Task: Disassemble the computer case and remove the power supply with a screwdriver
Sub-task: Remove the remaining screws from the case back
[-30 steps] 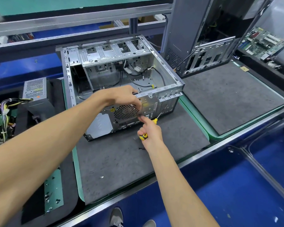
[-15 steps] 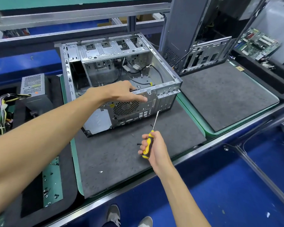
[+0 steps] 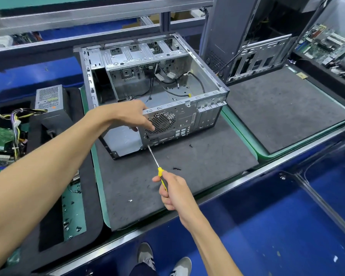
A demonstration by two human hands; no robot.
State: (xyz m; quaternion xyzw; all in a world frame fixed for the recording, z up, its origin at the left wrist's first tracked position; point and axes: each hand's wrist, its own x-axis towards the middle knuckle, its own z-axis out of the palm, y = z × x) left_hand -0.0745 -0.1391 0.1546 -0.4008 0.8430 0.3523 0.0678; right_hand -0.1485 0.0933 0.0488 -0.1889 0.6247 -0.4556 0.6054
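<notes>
Right hand (image 3: 175,193) has its grip curled tight round the yellow screwdriver (image 3: 161,177) handle, tip touching the lower rear panel of the computer case (image 3: 157,92). Left hand (image 3: 131,116) rests on the case's rear top rail, fingers mostly straight over the fan grille. Case lies open on the grey mat (image 3: 147,182), mid-bench. A power supply (image 3: 50,104) sits by the left edge, loose screws (image 3: 176,168) near the front.
</notes>
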